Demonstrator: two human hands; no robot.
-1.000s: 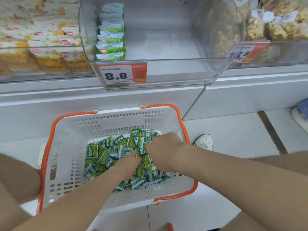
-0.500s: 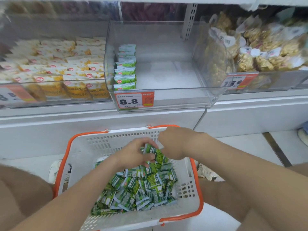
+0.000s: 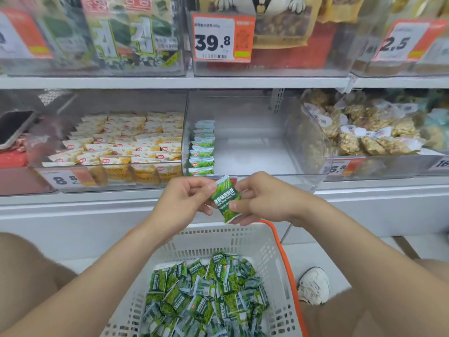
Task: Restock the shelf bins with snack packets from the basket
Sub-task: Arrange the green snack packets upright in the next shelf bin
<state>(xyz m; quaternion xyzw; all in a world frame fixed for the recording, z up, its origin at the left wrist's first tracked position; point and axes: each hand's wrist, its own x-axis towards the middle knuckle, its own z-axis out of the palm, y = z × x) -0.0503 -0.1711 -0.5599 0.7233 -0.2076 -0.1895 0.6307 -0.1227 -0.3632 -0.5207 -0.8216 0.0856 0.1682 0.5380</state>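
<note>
Both hands pinch one green snack packet – left hand at its left edge, right hand at its right edge – tilted, white print facing up, above the white basket of matching packets, before the clear shelf bin
</note>
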